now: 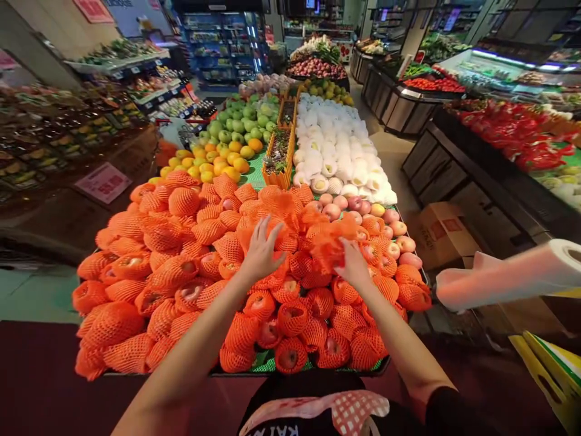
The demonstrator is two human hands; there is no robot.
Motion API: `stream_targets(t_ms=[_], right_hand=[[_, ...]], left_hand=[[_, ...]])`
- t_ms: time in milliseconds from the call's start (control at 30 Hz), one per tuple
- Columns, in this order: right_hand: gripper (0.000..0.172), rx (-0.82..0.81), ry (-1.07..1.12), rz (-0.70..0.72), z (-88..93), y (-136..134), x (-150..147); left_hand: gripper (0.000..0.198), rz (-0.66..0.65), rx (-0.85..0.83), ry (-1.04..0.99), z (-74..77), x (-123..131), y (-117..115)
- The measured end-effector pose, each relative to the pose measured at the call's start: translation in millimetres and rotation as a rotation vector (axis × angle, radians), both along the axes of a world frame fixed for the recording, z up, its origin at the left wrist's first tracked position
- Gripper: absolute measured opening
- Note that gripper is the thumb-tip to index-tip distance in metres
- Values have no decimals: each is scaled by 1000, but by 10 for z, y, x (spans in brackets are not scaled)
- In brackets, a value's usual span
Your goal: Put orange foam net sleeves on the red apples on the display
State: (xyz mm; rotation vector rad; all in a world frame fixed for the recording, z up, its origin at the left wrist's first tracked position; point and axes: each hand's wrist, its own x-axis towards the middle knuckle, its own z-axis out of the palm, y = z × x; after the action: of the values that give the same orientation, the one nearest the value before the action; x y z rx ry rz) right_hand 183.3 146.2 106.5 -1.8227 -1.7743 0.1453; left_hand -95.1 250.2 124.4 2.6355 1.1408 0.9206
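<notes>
My left hand (263,251) is over the middle of the fruit display, fingers spread, above a pile of orange foam nets (284,209). No item shows in its grasp. To the right, the fingers of my right hand (354,264) are closed on an orange foam net (330,242), which is blurred by motion. Apples in orange foam nets (290,318) lie below and between both hands. Bare pink apples (333,211) sit just beyond the right hand. Many more netted fruits (170,239) are heaped left of my left hand.
Fruits in white foam nets (333,145), yellow-orange fruits (222,162) and green fruits (240,118) fill the far display, split by an orange slatted divider (278,154). At right are a plastic bag roll (508,278) and a cardboard box (442,233). Shelves with a price sign (103,181) stand left.
</notes>
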Motion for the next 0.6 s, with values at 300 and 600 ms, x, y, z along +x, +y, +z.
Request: stream_targets(t_ms=[300, 600], right_hand=[[60, 40, -41, 91, 75, 76, -204], [11, 250, 169, -147, 190, 210, -334]], left_hand=[[51, 155, 36, -156, -218, -317, -879], [39, 118, -140, -214, -515, -598, -1142]])
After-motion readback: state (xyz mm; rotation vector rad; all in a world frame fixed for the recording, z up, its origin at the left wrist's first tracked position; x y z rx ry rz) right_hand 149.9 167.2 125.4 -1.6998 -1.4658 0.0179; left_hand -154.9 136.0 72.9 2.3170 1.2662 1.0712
